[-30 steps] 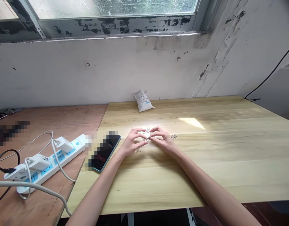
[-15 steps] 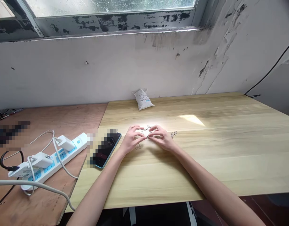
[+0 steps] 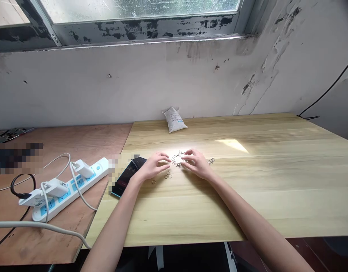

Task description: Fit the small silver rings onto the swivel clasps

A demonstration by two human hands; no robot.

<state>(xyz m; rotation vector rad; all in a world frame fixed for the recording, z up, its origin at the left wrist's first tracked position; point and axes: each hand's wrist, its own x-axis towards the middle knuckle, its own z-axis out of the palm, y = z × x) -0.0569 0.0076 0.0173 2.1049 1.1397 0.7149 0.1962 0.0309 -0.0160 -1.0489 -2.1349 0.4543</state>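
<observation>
Small metal rings [image 3: 178, 164] lie on the light wooden table in a rough circle between my two hands. My left hand [image 3: 156, 166] is at the left of this circle, fingers apart and holding nothing. My right hand [image 3: 197, 164] is at its right side, thumb and fingers parted, the fingertips close to or touching the rings. A small cluster of rings [image 3: 168, 175] lies just below my left hand, and a single ring [image 3: 154, 182] sits farther left. Another group of rings [image 3: 210, 161] lies right of my right hand.
A phone [image 3: 124, 181] lies beside my left wrist, partly covered by it. A white power strip [image 3: 74, 189] with plugged-in chargers and cables is on the brown board at left. A small white packet [image 3: 174, 120] rests near the wall.
My left hand has drawn back to the left from the ring circle, its fingers opening. My right thumb and fingers have parted. The single ring at left has come into sight.
</observation>
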